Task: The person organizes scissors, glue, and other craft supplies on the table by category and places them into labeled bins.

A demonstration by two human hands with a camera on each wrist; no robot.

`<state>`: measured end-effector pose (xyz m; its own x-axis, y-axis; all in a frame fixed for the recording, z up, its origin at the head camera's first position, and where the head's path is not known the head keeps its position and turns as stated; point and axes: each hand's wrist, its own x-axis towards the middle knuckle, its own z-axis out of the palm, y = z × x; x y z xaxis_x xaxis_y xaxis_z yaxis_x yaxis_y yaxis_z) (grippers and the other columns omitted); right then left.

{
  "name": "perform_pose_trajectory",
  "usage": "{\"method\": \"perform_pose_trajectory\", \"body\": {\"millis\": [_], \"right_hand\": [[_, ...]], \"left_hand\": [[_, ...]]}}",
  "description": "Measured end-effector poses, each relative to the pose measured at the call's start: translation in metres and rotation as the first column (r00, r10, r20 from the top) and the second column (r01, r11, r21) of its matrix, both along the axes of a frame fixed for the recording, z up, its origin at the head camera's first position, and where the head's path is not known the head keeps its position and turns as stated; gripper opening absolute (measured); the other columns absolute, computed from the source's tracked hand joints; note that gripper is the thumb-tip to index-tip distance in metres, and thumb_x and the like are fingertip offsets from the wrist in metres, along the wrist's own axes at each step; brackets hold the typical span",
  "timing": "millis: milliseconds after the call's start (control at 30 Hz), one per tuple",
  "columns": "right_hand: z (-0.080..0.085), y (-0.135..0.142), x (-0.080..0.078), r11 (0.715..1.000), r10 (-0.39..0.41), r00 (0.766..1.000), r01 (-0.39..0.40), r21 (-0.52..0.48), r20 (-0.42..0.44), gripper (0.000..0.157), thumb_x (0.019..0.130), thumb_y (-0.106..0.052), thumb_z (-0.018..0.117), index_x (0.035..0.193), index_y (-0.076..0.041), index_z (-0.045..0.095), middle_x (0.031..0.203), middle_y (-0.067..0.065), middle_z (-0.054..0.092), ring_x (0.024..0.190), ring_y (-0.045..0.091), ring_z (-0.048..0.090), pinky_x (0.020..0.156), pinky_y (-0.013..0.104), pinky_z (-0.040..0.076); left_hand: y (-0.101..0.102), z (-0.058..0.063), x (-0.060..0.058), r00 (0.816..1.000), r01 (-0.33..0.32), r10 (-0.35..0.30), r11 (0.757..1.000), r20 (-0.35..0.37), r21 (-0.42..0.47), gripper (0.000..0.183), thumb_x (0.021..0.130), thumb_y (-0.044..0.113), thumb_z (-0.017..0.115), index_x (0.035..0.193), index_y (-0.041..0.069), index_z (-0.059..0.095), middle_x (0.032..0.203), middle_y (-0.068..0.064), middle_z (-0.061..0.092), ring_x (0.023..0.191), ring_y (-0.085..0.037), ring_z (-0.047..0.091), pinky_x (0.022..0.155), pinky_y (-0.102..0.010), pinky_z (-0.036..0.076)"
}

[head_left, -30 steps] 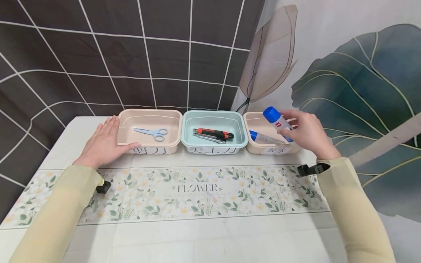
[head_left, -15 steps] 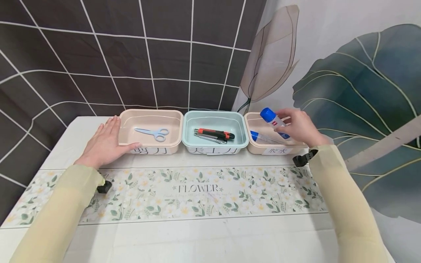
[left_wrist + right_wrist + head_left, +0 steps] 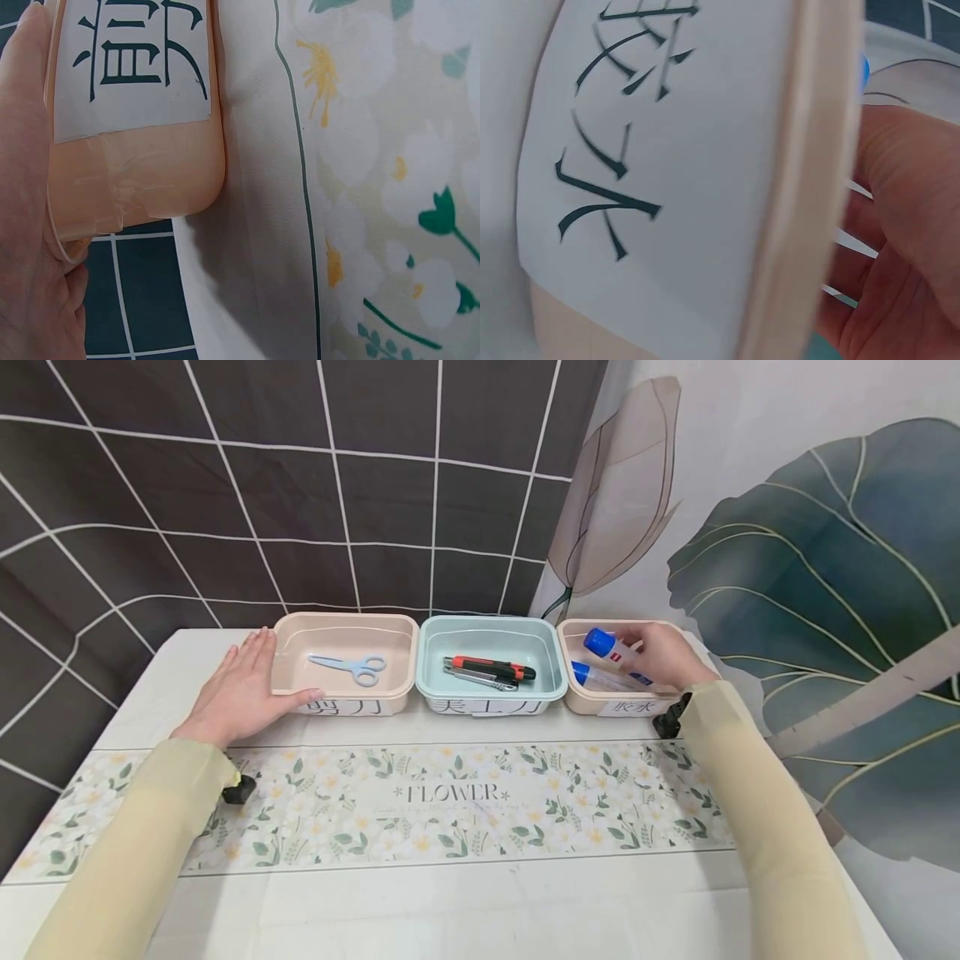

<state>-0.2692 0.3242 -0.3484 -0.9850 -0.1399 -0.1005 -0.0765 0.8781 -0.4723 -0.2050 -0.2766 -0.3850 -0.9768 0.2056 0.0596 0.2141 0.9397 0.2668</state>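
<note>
My right hand [image 3: 663, 653] pinches a white glue stick [image 3: 624, 656] with a blue cap, tilted inside the right beige bin [image 3: 573, 700]. Below it in that bin lies a clear glue bottle [image 3: 600, 677] with a blue cap. In the right wrist view the bin wall hides most of what my right hand [image 3: 911, 225] holds. My left hand [image 3: 240, 689] rests with straight fingers along the left end of the left beige bin [image 3: 408, 639], its thumb on the front rim. Light blue scissors [image 3: 360, 668] lie in that bin.
A light blue bin [image 3: 430, 681] stands between the beige ones, holding a red-and-black utility knife [image 3: 495, 667] and a silver one [image 3: 480, 677]. Paper labels face the front. The bins stand on a white table [image 3: 450, 902] with a flowered strip [image 3: 315, 802]. A dark gridded cloth [image 3: 255, 485] hangs behind.
My right hand has moved left and down, lowering the glue stick from above the right bin to inside it. My left hand stays at the left bin.
</note>
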Motion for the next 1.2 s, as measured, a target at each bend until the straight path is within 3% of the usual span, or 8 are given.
{"method": "perform_pose_trajectory", "body": {"millis": [400, 600, 800, 933, 1200], "right_hand": [[-0.013, 0.001, -0.008, 0.99, 0.019, 0.997, -0.009, 0.137, -0.075, 0.042, 0.086, -0.006, 0.081, 0.126, -0.013, 0.071, 0.12, 0.014, 0.066, 0.105, 0.035, 0.057, 0.103, 0.064, 0.045], [-0.014, -0.001, -0.007, 0.974, 0.053, 0.994, -0.031, 0.223, -0.093, 0.034, 0.088, -0.005, 0.078, 0.121, -0.011, 0.074, 0.119, 0.014, 0.068, 0.106, 0.034, 0.058, 0.102, 0.062, 0.046], [-0.011, -0.005, -0.001, 0.982, 0.013, 0.998, -0.002, 0.188, -0.061, 0.04, 0.088, -0.002, 0.077, 0.127, -0.009, 0.071, 0.127, 0.017, 0.065, 0.115, 0.038, 0.057, 0.108, 0.063, 0.041], [-0.002, -0.007, 0.001, 0.988, 0.029, 0.998, -0.019, 0.154, -0.064, 0.044, 0.091, -0.001, 0.074, 0.134, -0.002, 0.065, 0.133, 0.023, 0.061, 0.122, 0.043, 0.055, 0.109, 0.062, 0.04], [0.026, -0.01, 0.007, 0.999, 0.022, 0.998, -0.019, 0.048, -0.054, 0.046, 0.101, -0.018, 0.065, 0.144, -0.004, 0.056, 0.142, 0.025, 0.053, 0.128, 0.047, 0.048, 0.109, 0.065, 0.038]], "left_hand": [[0.001, 0.002, -0.001, 1.0, -0.002, 0.002, 1.0, 0.001, 0.0, 0.123, 0.089, 0.075, 0.057, 0.157, -0.013, 0.003, 0.164, -0.033, 0.008, 0.152, -0.044, 0.006, 0.124, -0.05, -0.003], [0.001, 0.002, -0.001, 1.0, -0.001, 0.001, 1.0, 0.002, 0.005, 0.124, 0.088, 0.075, 0.057, 0.157, -0.013, 0.003, 0.163, -0.033, 0.007, 0.152, -0.044, 0.004, 0.124, -0.051, -0.002], [0.0, 0.001, -0.001, 1.0, 0.006, -0.006, 1.0, -0.006, -0.001, 0.123, 0.089, 0.074, 0.058, 0.157, -0.013, 0.003, 0.163, -0.034, 0.008, 0.152, -0.044, 0.005, 0.124, -0.054, 0.002], [0.0, 0.003, -0.002, 1.0, 0.008, -0.008, 1.0, -0.003, -0.006, 0.123, 0.089, 0.074, 0.058, 0.157, -0.013, 0.002, 0.163, -0.034, 0.008, 0.152, -0.045, 0.005, 0.124, -0.054, 0.0], [0.001, 0.003, 0.001, 1.0, 0.005, -0.005, 1.0, 0.005, 0.005, 0.124, 0.088, 0.075, 0.057, 0.157, -0.013, 0.003, 0.163, -0.034, 0.008, 0.152, -0.045, 0.005, 0.124, -0.053, 0.0]]}}
